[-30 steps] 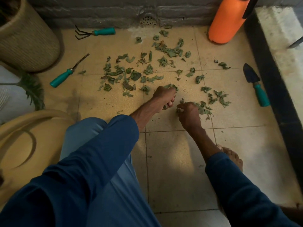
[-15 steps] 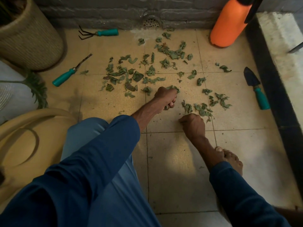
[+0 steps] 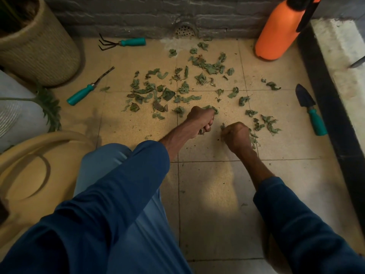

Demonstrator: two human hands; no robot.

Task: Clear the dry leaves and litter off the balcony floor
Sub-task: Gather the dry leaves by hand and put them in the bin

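Beige tiles cover the balcony floor [image 3: 209,196], which runs up to a grey brick wall [image 3: 138,14] along the top of the frame, with a small round drain [image 3: 184,31] at its foot. Dry leaves [image 3: 167,94] lie scattered over the tiles in the upper centre, thickest left of the middle, with a looser patch at centre right.

The person crouches over them, both blue-sleeved arms reaching forward. The left hand [image 3: 201,120] is curled into a fist at the near edge of the litter, bits of leaf poking out beneath its fingers. The right hand [image 3: 237,135] sits just beside it, knuckles up and fingers closed, a leaf scrap pinched at its left side and more leaves touching its right side.

A hand rake [image 3: 123,43] lies near the wall at upper left, a teal-handled weeder [image 3: 88,90] below it, and a trowel [image 3: 310,109] at the right edge. An orange sprayer [image 3: 280,32] stands upper right, a woven planter [image 3: 37,48] upper left, a tan watering can [image 3: 29,175] lower left.
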